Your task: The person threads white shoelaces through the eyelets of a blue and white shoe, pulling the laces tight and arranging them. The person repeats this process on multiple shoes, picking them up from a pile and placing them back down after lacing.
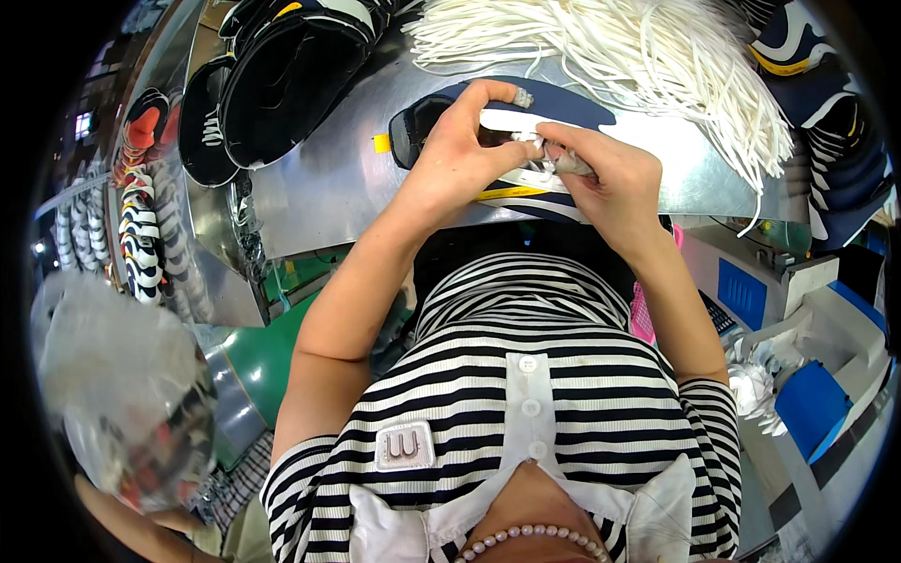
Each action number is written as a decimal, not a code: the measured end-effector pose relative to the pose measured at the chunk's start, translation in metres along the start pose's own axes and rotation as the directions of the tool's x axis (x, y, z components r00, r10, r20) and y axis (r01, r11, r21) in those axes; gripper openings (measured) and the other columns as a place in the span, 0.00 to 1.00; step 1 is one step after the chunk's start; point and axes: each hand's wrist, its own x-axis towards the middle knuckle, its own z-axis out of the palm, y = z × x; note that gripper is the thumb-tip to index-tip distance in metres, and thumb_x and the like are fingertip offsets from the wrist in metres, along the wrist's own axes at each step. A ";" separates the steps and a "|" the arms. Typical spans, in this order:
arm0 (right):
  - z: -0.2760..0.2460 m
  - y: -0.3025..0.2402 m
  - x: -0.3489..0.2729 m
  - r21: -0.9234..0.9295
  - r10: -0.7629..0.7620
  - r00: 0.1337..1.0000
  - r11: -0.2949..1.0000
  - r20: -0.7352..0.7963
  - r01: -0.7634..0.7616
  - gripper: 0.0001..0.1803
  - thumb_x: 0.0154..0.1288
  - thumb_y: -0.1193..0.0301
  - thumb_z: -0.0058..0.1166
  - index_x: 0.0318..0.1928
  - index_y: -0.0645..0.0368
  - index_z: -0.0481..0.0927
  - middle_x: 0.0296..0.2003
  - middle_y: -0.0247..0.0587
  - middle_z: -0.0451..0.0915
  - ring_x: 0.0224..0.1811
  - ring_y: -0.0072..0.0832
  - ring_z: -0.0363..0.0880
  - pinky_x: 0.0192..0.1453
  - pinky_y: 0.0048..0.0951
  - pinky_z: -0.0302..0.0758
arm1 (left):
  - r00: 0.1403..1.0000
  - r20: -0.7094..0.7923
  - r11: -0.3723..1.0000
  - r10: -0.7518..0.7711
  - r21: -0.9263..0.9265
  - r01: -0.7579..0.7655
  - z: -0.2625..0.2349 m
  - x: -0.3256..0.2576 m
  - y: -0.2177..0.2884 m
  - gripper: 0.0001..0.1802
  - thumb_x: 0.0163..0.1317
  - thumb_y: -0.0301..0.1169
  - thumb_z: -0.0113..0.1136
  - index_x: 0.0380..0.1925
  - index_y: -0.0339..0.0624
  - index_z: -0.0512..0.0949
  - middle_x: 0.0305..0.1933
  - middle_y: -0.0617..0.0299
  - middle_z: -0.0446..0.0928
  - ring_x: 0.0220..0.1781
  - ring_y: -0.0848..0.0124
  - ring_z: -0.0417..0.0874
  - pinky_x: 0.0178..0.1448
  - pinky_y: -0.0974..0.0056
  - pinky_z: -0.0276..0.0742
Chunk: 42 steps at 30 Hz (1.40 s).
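A navy, white and yellow shoe upper [587, 108] lies on the metal table in front of me. My left hand [457, 150] grips its middle, the index finger curved over the far side and the thumb pressed in at the lacing. That index fingertip is wrapped in greyish tape. White shoelace [537, 155] is bunched between the two hands at the upper's opening. My right hand [615, 178] pinches there with closed fingers, and wrapping also shows on its fingertips. The exact hold on the lace is partly hidden by the fingers.
A pile of loose white laces [619, 56] covers the table's far side. Black shoe uppers [291, 84] lie at the far left, and navy ones [845, 150] are stacked at the right. A blue and grey bin [815, 408] stands lower right. Another person [131, 375] is at lower left.
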 end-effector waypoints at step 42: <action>0.020 -0.036 -0.012 0.638 0.605 0.774 0.524 0.187 -0.564 0.07 0.67 0.70 0.61 0.38 0.61 0.82 0.25 0.29 0.80 0.22 0.11 0.73 0.21 0.17 0.72 | 0.922 0.039 0.717 0.385 0.616 -0.325 -0.007 -0.047 -0.014 0.15 0.66 0.33 0.62 0.47 0.37 0.76 0.40 0.47 0.82 0.40 0.51 0.84 0.44 0.58 0.78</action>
